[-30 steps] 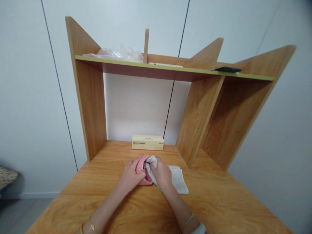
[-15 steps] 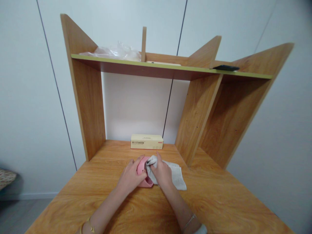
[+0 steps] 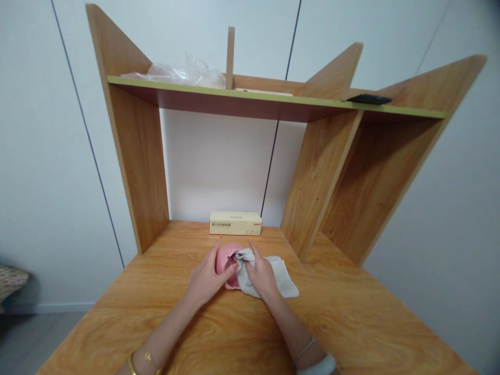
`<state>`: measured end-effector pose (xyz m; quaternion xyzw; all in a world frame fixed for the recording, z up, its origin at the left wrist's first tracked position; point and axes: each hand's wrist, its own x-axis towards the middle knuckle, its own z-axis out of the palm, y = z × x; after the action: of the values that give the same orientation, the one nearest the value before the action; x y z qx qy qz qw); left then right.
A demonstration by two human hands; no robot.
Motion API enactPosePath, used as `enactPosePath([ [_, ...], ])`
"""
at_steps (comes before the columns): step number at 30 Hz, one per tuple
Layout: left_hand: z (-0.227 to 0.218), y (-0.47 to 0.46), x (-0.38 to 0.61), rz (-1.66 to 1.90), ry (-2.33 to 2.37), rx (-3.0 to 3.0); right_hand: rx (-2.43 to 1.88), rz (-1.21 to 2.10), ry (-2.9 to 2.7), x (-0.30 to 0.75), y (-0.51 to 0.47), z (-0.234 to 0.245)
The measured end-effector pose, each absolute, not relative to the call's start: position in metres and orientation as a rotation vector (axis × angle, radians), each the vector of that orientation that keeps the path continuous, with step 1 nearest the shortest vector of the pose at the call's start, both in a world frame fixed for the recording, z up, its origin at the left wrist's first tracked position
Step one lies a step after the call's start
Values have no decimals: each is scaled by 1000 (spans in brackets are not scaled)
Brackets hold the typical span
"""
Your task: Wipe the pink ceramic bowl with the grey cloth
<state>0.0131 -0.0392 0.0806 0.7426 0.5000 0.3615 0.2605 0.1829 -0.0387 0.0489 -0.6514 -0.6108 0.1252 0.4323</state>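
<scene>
A pink hollow object (image 3: 226,255) with an opening in its side is tilted on the desk, its exact kind unclear. My left hand (image 3: 207,274) grips its left side, with the thumb at the opening's edge. A light grey cloth (image 3: 282,276) is bunched in my right hand (image 3: 261,271), and its bunched end presses against the right of the opening. The cloth's loose end lies flat on the desk to the right. Parts of the pink object are hidden behind the cloth and my fingers.
A cream box (image 3: 235,224) with printed lettering stands behind my hands on the wooden desk (image 3: 250,333). Upright panels (image 3: 320,177) and a shelf (image 3: 273,101) frame the back. Clear plastic wrapping (image 3: 183,73) and a flat black item (image 3: 369,99) lie on the shelf.
The pink object has been turned and tilted, so its rounded side now faces up. My left hand has shifted its hold, with its fingers more spread. The view has shifted slightly.
</scene>
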Motion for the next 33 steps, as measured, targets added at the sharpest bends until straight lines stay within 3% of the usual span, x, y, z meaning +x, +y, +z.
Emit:
enactPosePath([
  [7,56,-33,24,1137,1011,1821,-1527,319,-1421,176,-33,43],
  [19,63,-40,26,1017,1313,1975,-1929,50,-1471,182,-40,54],
  [25,61,-41,27,953,1322,2086,-2035,114,-1451,183,-38,51],
  [33,71,-45,24,920,1281,2146,-1992,-212,-1622,182,-47,65],
])
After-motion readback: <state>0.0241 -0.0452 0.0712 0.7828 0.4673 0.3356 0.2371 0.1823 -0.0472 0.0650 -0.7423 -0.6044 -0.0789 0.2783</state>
